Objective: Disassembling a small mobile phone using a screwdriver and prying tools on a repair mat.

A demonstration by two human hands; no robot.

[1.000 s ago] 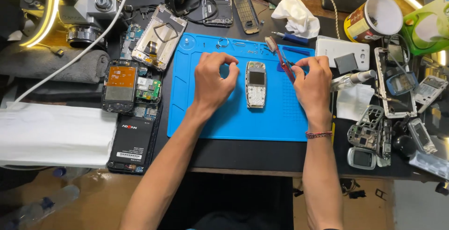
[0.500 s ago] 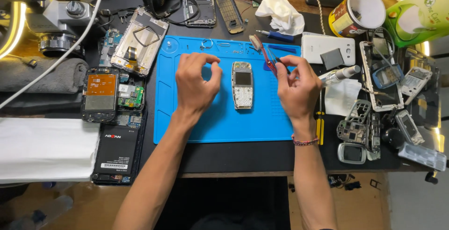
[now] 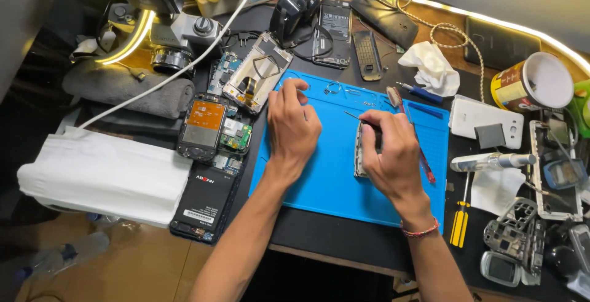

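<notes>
On a crowded black worktop (image 3: 344, 234), we see a stripped phone with an orange panel and bare green circuit board (image 3: 212, 131) at the left, beside the flat blue silicone repair mat (image 3: 319, 179). The left hand (image 3: 294, 124) rests on the mat's upper left corner, fingers curled loosely, grasping nothing we can make out. The right hand (image 3: 390, 148) is closed around a small silver-grey handset (image 3: 360, 149) tipped on its edge at mid-mat, pinching a thin dark metal tool (image 3: 353, 116) against its top end. In our judgement, the job calls for a shallow tool angle, gentle pressure and a steady hold on the casing. The handset's face, the tool's tip and what lies under the left palm are hidden. Farther right stands a yellow-handled screwdriver (image 3: 459, 228).
</notes>
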